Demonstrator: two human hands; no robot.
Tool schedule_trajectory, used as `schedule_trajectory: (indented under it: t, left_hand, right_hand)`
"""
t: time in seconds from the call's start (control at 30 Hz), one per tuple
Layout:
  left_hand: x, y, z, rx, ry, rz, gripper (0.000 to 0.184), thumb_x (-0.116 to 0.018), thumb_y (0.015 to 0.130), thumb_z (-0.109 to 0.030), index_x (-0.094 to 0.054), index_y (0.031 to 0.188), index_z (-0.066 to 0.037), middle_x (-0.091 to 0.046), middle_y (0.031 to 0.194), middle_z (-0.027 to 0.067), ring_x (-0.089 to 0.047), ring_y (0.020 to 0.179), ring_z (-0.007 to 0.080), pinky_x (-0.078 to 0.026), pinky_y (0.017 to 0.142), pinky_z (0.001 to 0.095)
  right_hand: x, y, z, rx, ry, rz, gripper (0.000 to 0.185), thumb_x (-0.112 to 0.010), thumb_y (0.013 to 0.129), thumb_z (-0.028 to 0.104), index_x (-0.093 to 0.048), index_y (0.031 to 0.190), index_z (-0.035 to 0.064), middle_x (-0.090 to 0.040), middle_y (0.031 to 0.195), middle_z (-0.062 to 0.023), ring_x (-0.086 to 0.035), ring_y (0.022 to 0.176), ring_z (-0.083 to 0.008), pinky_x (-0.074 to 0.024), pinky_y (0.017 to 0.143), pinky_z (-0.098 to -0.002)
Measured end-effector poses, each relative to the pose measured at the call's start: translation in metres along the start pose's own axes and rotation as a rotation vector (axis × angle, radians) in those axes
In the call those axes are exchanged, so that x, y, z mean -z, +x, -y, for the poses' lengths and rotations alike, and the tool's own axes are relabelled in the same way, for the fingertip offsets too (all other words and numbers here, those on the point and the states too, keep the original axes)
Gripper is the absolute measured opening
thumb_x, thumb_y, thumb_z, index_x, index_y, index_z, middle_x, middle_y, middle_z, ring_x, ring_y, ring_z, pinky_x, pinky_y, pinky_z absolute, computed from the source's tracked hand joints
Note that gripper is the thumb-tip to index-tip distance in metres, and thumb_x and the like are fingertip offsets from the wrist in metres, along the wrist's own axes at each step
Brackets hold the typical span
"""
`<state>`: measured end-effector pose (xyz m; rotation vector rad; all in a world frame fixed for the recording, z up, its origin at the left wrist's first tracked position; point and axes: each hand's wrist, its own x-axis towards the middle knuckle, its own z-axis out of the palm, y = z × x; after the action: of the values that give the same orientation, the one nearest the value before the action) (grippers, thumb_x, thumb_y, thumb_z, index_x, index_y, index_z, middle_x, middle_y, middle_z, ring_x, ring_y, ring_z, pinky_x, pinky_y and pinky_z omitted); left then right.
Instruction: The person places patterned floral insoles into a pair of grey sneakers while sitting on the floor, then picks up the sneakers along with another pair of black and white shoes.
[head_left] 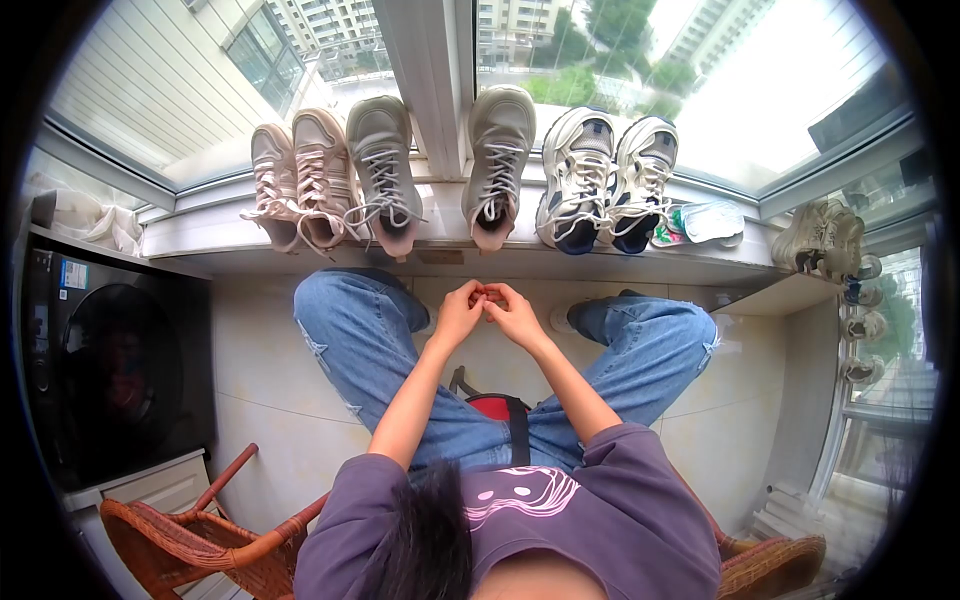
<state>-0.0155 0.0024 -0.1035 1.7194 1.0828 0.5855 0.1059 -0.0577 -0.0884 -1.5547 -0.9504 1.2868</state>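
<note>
My left hand (461,309) and my right hand (514,311) meet between my knees, fingers curled in and touching each other. No object shows in either one. Ahead of them, a grey lace-up sneaker (383,170) stands on the ledge to the left, and its matching grey sneaker (498,165) stands apart to the right. A pair of pale pink sneakers (322,170) is at the left. White and navy sneakers (578,180) stand at the right, beside white shoe-shaped pieces (712,222) with a green and red pattern.
The windowsill ledge (440,210) runs below the windows. A black front-loading washing machine (120,350) is on the left. More shoes (822,240) sit at the far right. I sit in a wicker chair (230,550) above a tiled floor (270,370); a red and black item (497,407) lies between my legs.
</note>
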Motion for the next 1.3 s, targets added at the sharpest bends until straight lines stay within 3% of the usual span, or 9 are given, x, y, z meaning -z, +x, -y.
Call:
schedule_trajectory:
  t: [0.2,0.67,0.7,0.77,0.9,1.03,1.1,1.13,1.3]
  left_hand:
    - [0.0,-0.001,-0.001,-0.011,0.009,-0.007,0.01,-0.055,0.078,-0.004,-0.056,0.087,0.001,-0.059,0.064,0.0097,-0.055,0.056,0.0134,-0.043,0.053,0.0257]
    - [0.0,-0.002,-0.007,-0.033,0.007,-0.057,0.009,-0.056,0.077,-0.003,-0.057,0.085,0.001,-0.06,0.066,0.0089,-0.055,0.056,0.0139,-0.044,0.054,0.026]
    - [0.004,-0.002,-0.02,-0.104,-0.024,-0.268,0.009,-0.057,0.077,-0.003,-0.057,0.085,0.0,-0.059,0.067,0.0077,-0.055,0.058,0.0143,-0.044,0.056,0.0262]
    - [0.027,0.003,-0.057,-0.295,0.028,-0.708,0.015,-0.058,0.076,-0.002,-0.054,0.091,-0.002,-0.054,0.078,0.006,-0.053,0.07,0.017,-0.043,0.066,0.028]
    - [0.055,0.027,-0.069,-0.294,0.188,-0.85,0.039,-0.061,0.074,-0.003,-0.041,0.107,0.004,-0.045,0.104,0.0155,-0.046,0.099,0.0274,-0.037,0.085,0.0348]
    - [0.073,0.056,-0.056,-0.255,0.523,-0.798,0.048,-0.064,0.073,-0.017,-0.039,0.106,0.008,-0.048,0.103,0.0239,-0.05,0.096,0.0336,-0.041,0.081,0.0399]
    - [0.078,0.063,-0.077,0.147,0.479,-0.623,0.053,-0.065,0.072,-0.026,-0.039,0.103,0.009,-0.054,0.092,0.0267,-0.055,0.087,0.0379,-0.045,0.075,0.0429]
    - [0.077,0.07,-0.064,0.086,0.622,-0.692,0.05,-0.063,0.073,-0.027,-0.04,0.1,0.008,-0.058,0.08,0.0239,-0.058,0.075,0.0389,-0.047,0.066,0.0433]
    - [0.078,0.084,-0.021,-0.24,0.752,-0.787,0.035,-0.059,0.077,-0.023,-0.046,0.093,0.005,-0.059,0.075,0.0204,-0.058,0.066,0.0387,-0.047,0.06,0.0434]
  right_hand:
    - [0.0,0.0,-0.002,0.048,-0.004,-0.022,0.032,-0.056,0.082,0.015,-0.052,0.109,-0.0011,-0.06,0.097,-0.0144,-0.061,0.079,-0.019,-0.0508,0.064,-0.0285]
    - [-0.002,-0.001,0.001,0.077,-0.01,-0.064,0.026,-0.054,0.084,0.009,-0.053,0.107,-0.002,-0.061,0.094,-0.0099,-0.059,0.074,-0.012,-0.048,0.066,-0.0235]
    - [-0.003,-0.002,0.01,0.078,-0.01,-0.061,0.026,-0.054,0.084,0.009,-0.053,0.107,-0.002,-0.061,0.094,-0.0099,-0.059,0.074,-0.012,-0.048,0.066,-0.0235]
    - [-0.005,-0.006,0.046,0.392,-0.019,-0.492,0.017,-0.053,0.081,0.003,-0.059,0.096,-0.0007,-0.062,0.087,-0.0103,-0.061,0.072,-0.015,-0.0474,0.067,-0.0259]
    - [-0.007,0.012,0.078,0.676,-0.223,-0.563,0.021,-0.055,0.077,-0.003,-0.059,0.097,-0.0023,-0.062,0.091,-0.0134,-0.06,0.083,-0.0225,-0.0468,0.074,-0.0296]
    - [-0.021,0.047,0.086,0.711,-0.44,-0.632,0.019,-0.059,0.076,0.006,-0.061,0.093,-0.0008,-0.062,0.09,-0.0154,-0.059,0.084,-0.0291,-0.0469,0.073,-0.0357]
    - [-0.024,0.053,0.099,0.397,-0.687,-0.497,0.023,-0.062,0.075,0.019,-0.061,0.089,0.0006,-0.062,0.083,-0.0163,-0.059,0.08,-0.032,-0.0466,0.069,-0.0395]
    - [-0.025,0.062,0.098,0.417,-0.767,-0.54,0.025,-0.062,0.075,0.027,-0.062,0.081,0.0022,-0.061,0.071,-0.0159,-0.059,0.069,-0.0329,-0.0461,0.06,-0.0413]
    - [-0.022,0.079,0.089,0.375,-0.715,-0.67,0.025,-0.063,0.074,0.028,-0.063,0.068,0.0029,-0.058,0.059,-0.0155,-0.057,0.054,-0.0339,-0.0446,0.052,-0.0424]
